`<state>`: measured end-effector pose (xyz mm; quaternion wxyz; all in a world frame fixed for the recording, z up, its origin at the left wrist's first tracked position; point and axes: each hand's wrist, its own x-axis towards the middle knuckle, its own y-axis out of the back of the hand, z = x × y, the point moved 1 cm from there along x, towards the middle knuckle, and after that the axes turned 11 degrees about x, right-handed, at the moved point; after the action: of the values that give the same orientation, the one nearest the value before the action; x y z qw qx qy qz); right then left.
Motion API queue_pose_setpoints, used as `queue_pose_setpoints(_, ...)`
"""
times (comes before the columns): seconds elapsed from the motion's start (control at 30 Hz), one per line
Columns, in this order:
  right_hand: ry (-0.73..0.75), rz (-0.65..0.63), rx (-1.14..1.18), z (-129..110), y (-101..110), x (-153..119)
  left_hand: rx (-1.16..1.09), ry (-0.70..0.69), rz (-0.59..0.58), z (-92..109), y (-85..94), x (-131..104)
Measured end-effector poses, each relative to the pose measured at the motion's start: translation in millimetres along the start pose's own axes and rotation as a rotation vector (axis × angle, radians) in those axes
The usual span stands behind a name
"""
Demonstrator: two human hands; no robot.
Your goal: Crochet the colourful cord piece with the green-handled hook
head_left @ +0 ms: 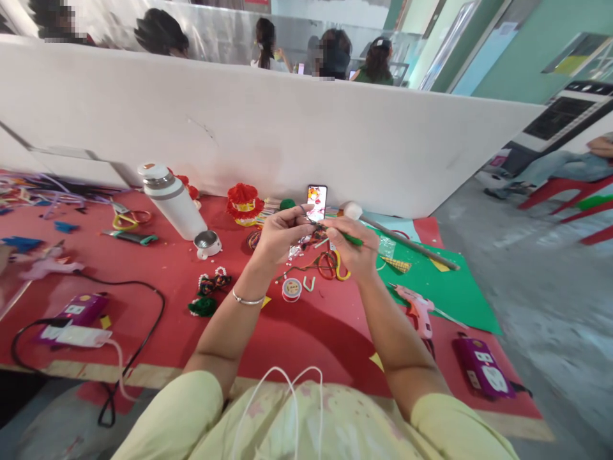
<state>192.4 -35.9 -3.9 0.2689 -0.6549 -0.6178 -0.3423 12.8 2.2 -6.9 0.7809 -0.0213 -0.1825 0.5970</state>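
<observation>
Over the middle of the red-covered table, my left hand (282, 233) pinches a small piece of dark yarn (315, 223) between its fingertips. My right hand (357, 246) grips a crochet hook with a green handle (353, 239), its tip meeting the yarn near my left fingers. A lit phone (317, 199) leans against the white partition just beyond my hands. Below them lie scissors with red and yellow handles (335, 265), a dark multicoloured yarn strand and scattered white beads. A small spool (292, 289) sits nearer me, beside a white U-shaped piece (309, 283).
A white bottle (170, 201) and its cup-like lid (207, 243) stand left. Beaded yarn pieces (204, 306) lie by my left forearm. On the right are a pink glue gun (419, 310), a long stick (412, 243) and a purple power socket (483, 368). People sit behind the partition (268, 128).
</observation>
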Motion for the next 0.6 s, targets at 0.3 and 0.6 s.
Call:
queue_pose_setpoints(0.3, -0.364, 0.132, 0.438, 28, 0, -9, -0.075, 0.158, -0.112, 11, 7.7, 2)
queue_pose_setpoints(0.6, -0.305, 0.225, 0.340, 19, -13, -14, -0.059, 0.037, -0.006, 6, -1.3, 2)
